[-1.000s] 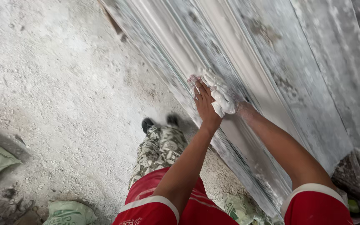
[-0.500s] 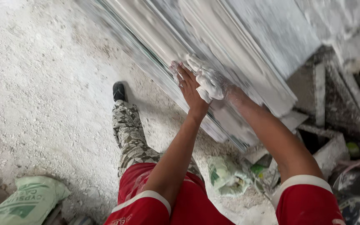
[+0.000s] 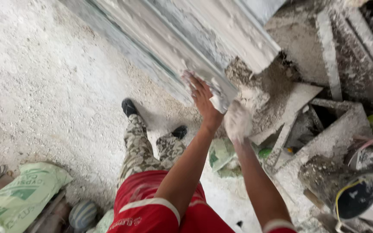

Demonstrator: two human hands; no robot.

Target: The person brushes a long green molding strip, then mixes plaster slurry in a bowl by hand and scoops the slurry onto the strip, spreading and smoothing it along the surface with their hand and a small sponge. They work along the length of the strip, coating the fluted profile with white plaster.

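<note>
My left hand (image 3: 203, 96) lies flat, fingers spread, against the lower end of a long grey-white moulded plaster cornice (image 3: 182, 47) that runs diagonally up to the left. My right hand (image 3: 237, 121) is coated in white plaster and closed on a lump of white plaster-soaked fibre (image 3: 238, 118), just right of the cornice's end and below its broken edge. The right hand's fingers are hidden under the white material.
Dusty white floor (image 3: 44, 86) spreads to the left. My feet in black shoes (image 3: 129, 106) stand below the cornice. A green-printed sack (image 3: 20, 196) lies bottom left. Grey slabs and rubble (image 3: 316, 108) crowd the right, with a black bucket (image 3: 357, 196) bottom right.
Both hands have slid down along the cornice to its lower end. The right hand with the white lump has come off the surface to just past the end.
</note>
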